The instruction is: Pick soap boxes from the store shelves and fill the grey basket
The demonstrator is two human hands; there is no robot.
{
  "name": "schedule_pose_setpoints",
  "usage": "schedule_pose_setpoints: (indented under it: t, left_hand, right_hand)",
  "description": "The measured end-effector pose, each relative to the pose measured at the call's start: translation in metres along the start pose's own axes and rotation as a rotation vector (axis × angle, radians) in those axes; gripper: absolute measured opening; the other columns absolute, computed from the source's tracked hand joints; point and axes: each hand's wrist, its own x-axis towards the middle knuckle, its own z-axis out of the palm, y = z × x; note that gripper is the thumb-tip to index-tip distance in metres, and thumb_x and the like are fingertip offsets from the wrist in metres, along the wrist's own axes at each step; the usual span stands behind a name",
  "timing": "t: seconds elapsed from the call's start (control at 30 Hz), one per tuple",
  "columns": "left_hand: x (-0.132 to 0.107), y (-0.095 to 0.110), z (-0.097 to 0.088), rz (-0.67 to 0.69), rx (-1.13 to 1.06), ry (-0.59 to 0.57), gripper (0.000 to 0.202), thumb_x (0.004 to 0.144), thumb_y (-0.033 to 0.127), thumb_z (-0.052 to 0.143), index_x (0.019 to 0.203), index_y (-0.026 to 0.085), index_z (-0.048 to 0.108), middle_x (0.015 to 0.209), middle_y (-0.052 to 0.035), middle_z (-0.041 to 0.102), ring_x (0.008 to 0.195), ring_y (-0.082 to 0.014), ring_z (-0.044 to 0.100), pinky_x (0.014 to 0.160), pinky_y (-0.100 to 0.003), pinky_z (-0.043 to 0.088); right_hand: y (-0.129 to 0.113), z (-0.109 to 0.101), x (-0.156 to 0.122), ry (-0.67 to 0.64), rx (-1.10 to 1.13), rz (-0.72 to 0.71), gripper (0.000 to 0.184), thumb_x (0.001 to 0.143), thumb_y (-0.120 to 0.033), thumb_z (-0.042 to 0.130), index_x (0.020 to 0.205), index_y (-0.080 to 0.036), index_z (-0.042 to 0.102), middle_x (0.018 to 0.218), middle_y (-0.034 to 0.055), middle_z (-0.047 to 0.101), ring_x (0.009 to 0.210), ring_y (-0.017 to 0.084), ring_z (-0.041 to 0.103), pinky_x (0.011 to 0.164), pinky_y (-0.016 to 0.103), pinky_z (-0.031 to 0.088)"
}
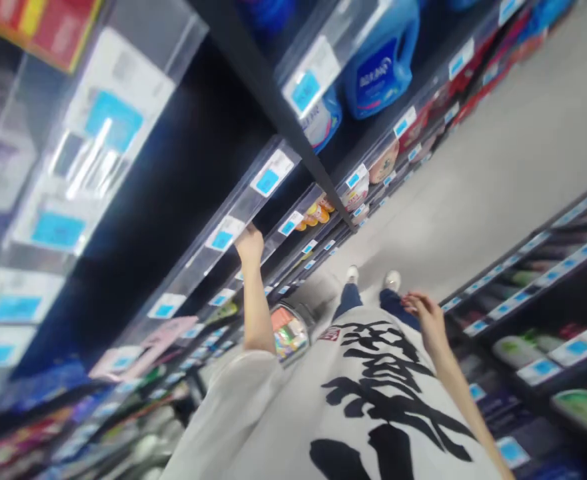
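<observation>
My left hand (251, 244) reaches up to a shelf edge with a clear price strip (243, 210). Its fingers go in under the strip and are mostly hidden, so what they touch does not show. Two price labels with blue patches, one nearer label (222, 235) and one farther label (272, 175), sit on the strip close to the hand. My right hand (427, 315) hangs in the air over the aisle by my leg. Its fingers are loosely bent and apart, with nothing seen in them.
Blue detergent jugs (380, 77) stand past a dark shelf divider (293, 127). Orange-topped packs (318, 212) sit on a lower shelf. A basket or cart (290, 330) with colourful packages is at my left side. Another shelf rack (548, 287) lines the right; grey floor (498, 153) runs between.
</observation>
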Motion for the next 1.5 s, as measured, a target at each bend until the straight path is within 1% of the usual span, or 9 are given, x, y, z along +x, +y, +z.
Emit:
schedule_pose_setpoints:
  t: [0.13, 0.23, 0.33, 0.47, 0.67, 0.83, 1.03, 1.27, 1.5]
  left_hand:
    - [-0.149, 0.014, 0.022, -0.172, -0.077, 0.086, 0.039, 0.101, 0.013, 0.039, 0.134, 0.014, 0.06, 0.148, -0.0178, 0.055, 0.145, -0.0274, 0.045, 0.125, -0.049, 0.035]
    - [-0.27, 0.05, 0.049, -0.164, -0.194, -0.345, 0.039, 0.098, 0.006, 0.04, 0.126, 0.018, 0.065, 0.127, -0.0122, 0.069, 0.124, -0.0224, 0.062, 0.11, -0.04, 0.051]
    - [-0.342, 0.077, 0.065, 0.083, -0.375, -0.709, 0.03, 0.099, 0.011, 0.051, 0.118, 0.022, 0.071, 0.128, -0.0049, 0.072, 0.124, -0.0188, 0.063, 0.108, -0.029, 0.05]
    - [-0.351, 0.052, 0.046, 0.008, -0.23, -0.637, 0.028, 0.101, 0.018, 0.055, 0.124, 0.02, 0.069, 0.124, -0.0073, 0.073, 0.118, -0.0216, 0.065, 0.103, -0.031, 0.05]
    - [-0.344, -0.047, -0.038, -0.195, -0.064, -0.444, 0.033, 0.103, 0.024, 0.051, 0.133, 0.016, 0.062, 0.121, -0.0132, 0.07, 0.117, -0.0272, 0.063, 0.097, -0.039, 0.05]
    - [-0.414, -0.127, -0.089, -0.526, -0.116, -0.455, 0.036, 0.1, 0.024, 0.057, 0.135, 0.02, 0.063, 0.128, -0.0165, 0.068, 0.124, -0.0318, 0.06, 0.104, -0.043, 0.045]
    - [-0.52, -0.197, -0.122, -1.01, -0.106, -0.494, 0.039, 0.094, 0.017, 0.064, 0.132, 0.01, 0.064, 0.132, -0.0283, 0.065, 0.127, -0.0435, 0.057, 0.102, -0.054, 0.045]
    - [-0.596, -0.202, -0.115, -1.389, -0.225, -0.464, 0.038, 0.102, 0.025, 0.053, 0.137, 0.011, 0.059, 0.13, -0.0273, 0.065, 0.126, -0.0413, 0.06, 0.1, -0.052, 0.048]
    - [-0.56, -0.201, -0.058, -1.614, -0.434, -0.432, 0.042, 0.103, 0.032, 0.048, 0.138, 0.012, 0.058, 0.13, -0.0255, 0.067, 0.123, -0.0386, 0.064, 0.095, -0.047, 0.052]
  right_hand:
    - [-0.02, -0.029, 0.019, -0.094, -0.19, 0.001, 0.049, 0.057, -0.055, 0.086, 0.089, -0.02, 0.071, 0.087, 0.0053, 0.078, 0.078, 0.019, 0.072, 0.073, 0.03, 0.054]
    - [-0.025, -0.038, 0.033, -0.169, -0.346, -0.008, 0.047, 0.058, -0.052, 0.085, 0.088, -0.019, 0.07, 0.077, 0.0032, 0.076, 0.078, 0.02, 0.073, 0.073, 0.03, 0.054]
    - [-0.022, -0.028, 0.041, -0.224, -0.483, -0.026, 0.046, 0.055, -0.043, 0.084, 0.091, -0.019, 0.069, 0.066, -0.0012, 0.071, 0.075, 0.02, 0.073, 0.074, 0.03, 0.055]
    - [-0.008, 0.02, 0.033, -0.337, -0.617, -0.123, 0.047, 0.054, -0.034, 0.081, 0.097, -0.02, 0.068, 0.068, -0.0025, 0.07, 0.077, 0.02, 0.073, 0.077, 0.031, 0.055]
    - [0.056, 0.131, -0.034, -0.565, -0.759, -0.193, 0.048, 0.054, -0.039, 0.081, 0.097, -0.021, 0.067, 0.095, 0.0014, 0.073, 0.084, 0.019, 0.073, 0.077, 0.03, 0.056]
    - [0.155, 0.197, -0.115, -0.793, -0.939, -0.177, 0.055, 0.063, -0.043, 0.078, 0.11, -0.021, 0.063, 0.119, 0.0085, 0.07, 0.102, 0.023, 0.071, 0.087, 0.036, 0.058]
    - [0.242, 0.219, -0.164, -1.073, -1.237, -0.206, 0.075, 0.069, -0.056, 0.074, 0.131, -0.021, 0.053, 0.14, 0.0178, 0.062, 0.121, 0.031, 0.065, 0.102, 0.048, 0.054]
    - [0.267, 0.285, -0.147, -1.198, -1.482, -0.303, 0.091, 0.066, -0.058, 0.075, 0.142, -0.018, 0.045, 0.145, 0.0219, 0.057, 0.13, 0.034, 0.059, 0.105, 0.052, 0.052]
    - [0.324, 0.374, -0.138, -1.336, -1.651, -0.457, 0.095, 0.062, -0.063, 0.074, 0.142, -0.021, 0.045, 0.15, 0.0181, 0.052, 0.135, 0.036, 0.054, 0.112, 0.054, 0.045]
